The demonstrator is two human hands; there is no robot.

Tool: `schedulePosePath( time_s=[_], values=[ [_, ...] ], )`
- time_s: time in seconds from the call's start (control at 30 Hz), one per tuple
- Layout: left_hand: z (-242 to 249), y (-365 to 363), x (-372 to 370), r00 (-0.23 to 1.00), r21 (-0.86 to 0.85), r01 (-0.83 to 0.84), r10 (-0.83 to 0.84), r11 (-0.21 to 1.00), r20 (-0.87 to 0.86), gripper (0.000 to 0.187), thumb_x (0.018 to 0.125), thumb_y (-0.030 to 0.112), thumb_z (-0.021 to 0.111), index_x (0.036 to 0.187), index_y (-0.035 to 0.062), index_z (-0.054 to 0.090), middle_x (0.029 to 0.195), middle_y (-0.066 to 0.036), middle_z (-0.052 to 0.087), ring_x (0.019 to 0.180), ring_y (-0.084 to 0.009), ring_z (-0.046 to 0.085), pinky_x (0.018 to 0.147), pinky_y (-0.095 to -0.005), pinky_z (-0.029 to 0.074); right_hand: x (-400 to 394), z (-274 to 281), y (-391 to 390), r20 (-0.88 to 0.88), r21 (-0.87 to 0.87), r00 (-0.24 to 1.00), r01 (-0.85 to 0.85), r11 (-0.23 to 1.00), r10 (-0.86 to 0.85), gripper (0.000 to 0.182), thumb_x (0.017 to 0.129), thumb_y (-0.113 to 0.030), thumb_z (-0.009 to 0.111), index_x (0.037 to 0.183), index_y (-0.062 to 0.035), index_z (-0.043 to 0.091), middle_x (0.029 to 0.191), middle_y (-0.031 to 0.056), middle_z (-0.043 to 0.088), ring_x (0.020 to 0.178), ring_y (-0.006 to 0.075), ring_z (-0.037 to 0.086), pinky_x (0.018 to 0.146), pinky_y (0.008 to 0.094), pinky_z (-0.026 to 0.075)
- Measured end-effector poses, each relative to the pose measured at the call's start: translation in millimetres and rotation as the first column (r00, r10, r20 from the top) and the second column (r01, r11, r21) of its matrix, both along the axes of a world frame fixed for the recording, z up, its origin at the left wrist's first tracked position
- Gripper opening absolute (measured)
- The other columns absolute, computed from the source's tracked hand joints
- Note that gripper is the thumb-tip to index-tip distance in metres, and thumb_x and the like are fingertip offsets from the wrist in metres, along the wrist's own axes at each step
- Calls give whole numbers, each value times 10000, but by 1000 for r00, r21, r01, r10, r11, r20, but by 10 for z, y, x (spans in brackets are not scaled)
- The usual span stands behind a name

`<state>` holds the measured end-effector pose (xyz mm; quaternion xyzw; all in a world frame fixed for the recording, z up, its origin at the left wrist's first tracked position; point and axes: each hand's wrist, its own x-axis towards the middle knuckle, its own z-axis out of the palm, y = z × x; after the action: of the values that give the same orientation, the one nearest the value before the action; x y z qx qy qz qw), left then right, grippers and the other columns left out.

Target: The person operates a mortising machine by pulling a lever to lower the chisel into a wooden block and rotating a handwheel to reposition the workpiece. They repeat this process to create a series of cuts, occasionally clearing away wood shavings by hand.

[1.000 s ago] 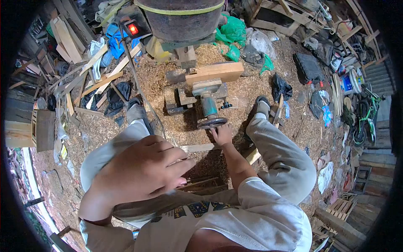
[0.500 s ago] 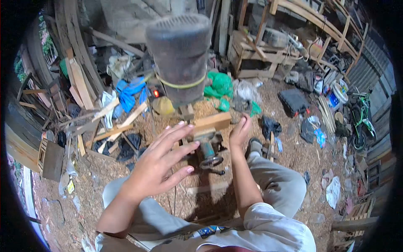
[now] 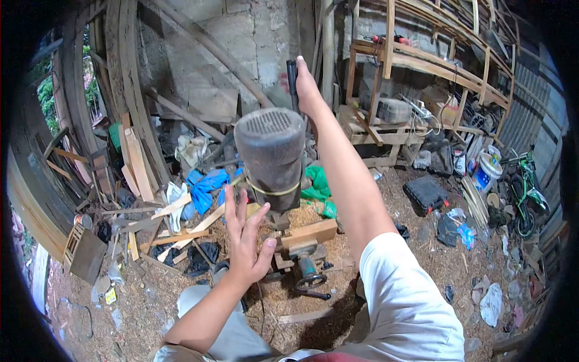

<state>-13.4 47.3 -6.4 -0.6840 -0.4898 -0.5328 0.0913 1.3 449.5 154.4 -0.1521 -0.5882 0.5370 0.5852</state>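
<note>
A machine stands upright before me, with a dusty dark motor housing (image 3: 269, 142) and a yellowish band around its lower part. Below it a wooden block (image 3: 309, 232) lies in a greenish vise (image 3: 307, 265), which has a black handwheel (image 3: 311, 282). My left hand (image 3: 246, 244) is raised left of the block, fingers spread, holding nothing. High up behind the housing, my right hand (image 3: 306, 90) is at a black lever handle (image 3: 292, 84). Its palm is against the handle's right side and its fingers, partly hidden and blurred, curl behind it.
Wood chips (image 3: 386, 283) cover the ground. Scrap boards (image 3: 187, 232), a blue plastic bag (image 3: 208, 188) and a green bag (image 3: 316, 184) lie around the machine. To the right are a black case (image 3: 425, 196), a white bucket (image 3: 485, 172) and a small green bicycle (image 3: 526, 196).
My right hand has gone from beside the wooden block up to the lever handle. My left hand stays open left of the block. The view has tilted upward.
</note>
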Motion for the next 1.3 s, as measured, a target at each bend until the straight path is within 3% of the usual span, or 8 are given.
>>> schedulePosePath(
  time_s=[0.07,0.2,0.3,0.43,0.5,0.67,0.77,1.3],
  values=[
    [10,39,-17,999,31,-39,39,999,12,526,1105,399,506,1492,48,570,1780,-297,-12,1605,-535,246,1297,-616,219,56,71,-170,-29,-89,996,-83,993,81,718,1080,-732,398,925,-66,620,727,37,613,561,173,573,517,370,442],
    [33,43,-21,998,37,-50,48,998,42,486,1104,372,502,1455,49,596,1775,-303,6,1592,-543,277,1287,-611,245,605,326,-661,135,-133,974,-162,978,180,767,1050,-750,418,774,-58,599,597,66,560,465,241,548,505,403,461],
    [15,52,-6,998,25,-50,49,998,39,470,1105,369,502,1438,53,603,1772,-303,17,1589,-543,288,1281,-613,254,580,476,-465,123,-131,952,-263,956,279,483,1024,-466,518,772,-59,588,651,114,607,517,264,611,532,421,490],
    [-30,90,20,999,30,-39,38,999,40,470,1110,399,496,1401,51,618,1771,-300,29,1583,-556,291,1275,-634,253,570,499,-603,-60,-270,932,-359,894,356,410,1002,-358,476,755,-50,587,613,85,538,464,207,492,485,381,411],
    [-31,77,11,998,26,-52,52,998,22,484,1113,420,485,1394,49,621,1771,-300,32,1582,-558,290,1275,-639,250,748,267,-789,-7,13,945,-325,945,326,412,1006,-339,458,729,-57,573,585,59,493,447,172,414,454,354,347],
    [-59,78,-7,998,29,-27,25,999,49,447,1090,355,503,1362,31,651,1758,-335,21,1600,-536,273,1282,-597,247,1144,-153,-1463,-204,190,937,-246,951,283,403,1035,-258,456,713,-37,553,549,25,475,426,110,384,428,300,297],
    [-52,39,28,998,11,-24,23,1000,50,635,1121,581,395,1363,50,646,1771,-287,65,1592,-542,276,1278,-642,232,1163,-192,-1555,-194,246,969,-102,964,152,427,1056,-261,452,720,-17,550,554,36,483,436,106,421,431,297,306],
    [-149,-306,-64,995,-188,-13,32,982,98,769,1119,634,298,1239,4,723,1730,-344,183,1596,-533,270,1284,-627,228,1680,-1098,-2290,-319,357,906,-156,921,277,422,1014,-395,458,747,-69,484,574,12,434,488,131,342,481,326,279]
  ],
)
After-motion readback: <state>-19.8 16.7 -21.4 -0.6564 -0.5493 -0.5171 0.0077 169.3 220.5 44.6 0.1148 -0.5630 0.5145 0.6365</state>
